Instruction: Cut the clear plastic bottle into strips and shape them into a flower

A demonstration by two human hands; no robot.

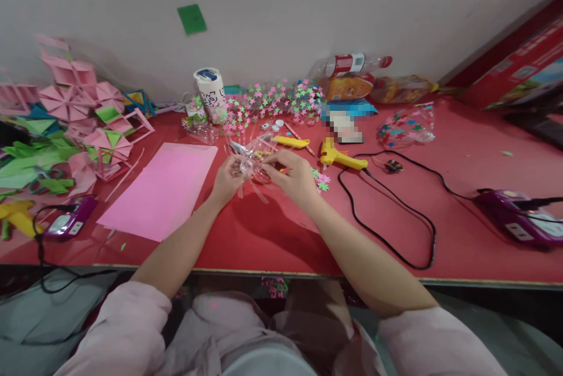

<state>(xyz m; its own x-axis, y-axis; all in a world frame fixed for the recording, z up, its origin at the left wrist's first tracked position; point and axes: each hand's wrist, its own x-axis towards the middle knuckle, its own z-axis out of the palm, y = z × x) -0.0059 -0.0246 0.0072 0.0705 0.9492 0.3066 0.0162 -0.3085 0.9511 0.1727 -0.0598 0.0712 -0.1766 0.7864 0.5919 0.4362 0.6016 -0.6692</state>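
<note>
A clear plastic piece with thin strips fanning outward (247, 167) is held up above the red table. My left hand (229, 178) closes round its left side with bent fingers. From the right, my right hand (294, 175) pinches at one of the strips, thumb and forefinger together. Just behind the hands lies a yellow utility knife (290, 142), beside a pink pencil (303, 140). Green and pink paper stars (322, 180) rest close to my right hand. What lies under the plastic piece is partly hidden by my fingers.
Pink paper sheets (162, 191) lie at left, near folded paper shapes (70, 97). A yellow glue gun (343, 157) trails a black cord toward a purple power strip (521, 217). Star-covered clear plastic (268, 103), a white canister (210, 94) and plastic bottles (352, 64) line the wall.
</note>
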